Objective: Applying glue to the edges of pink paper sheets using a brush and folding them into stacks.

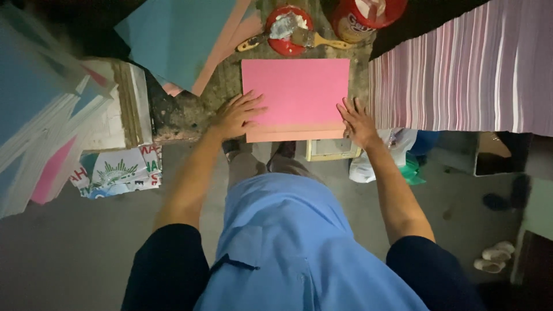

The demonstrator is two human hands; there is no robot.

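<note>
A pink sheet of card [296,92] lies flat on a worn bench top [184,115], on top of a paler pink sheet whose near edge [294,136] shows below it. My left hand [236,115] rests flat with fingers spread on the card's left edge. My right hand [357,122] presses flat on its right near corner, fingers apart. Neither hand grips anything.
A red lid with paste and a wooden-handled brush [291,31] sits behind the card, beside a red tub [363,17]. Blue and pink sheets [184,40] lie at the back left. A tall stack of pink-edged sheets [466,75] stands right. Paper piles [52,132] stand left. Sandals [492,256] lie on the floor.
</note>
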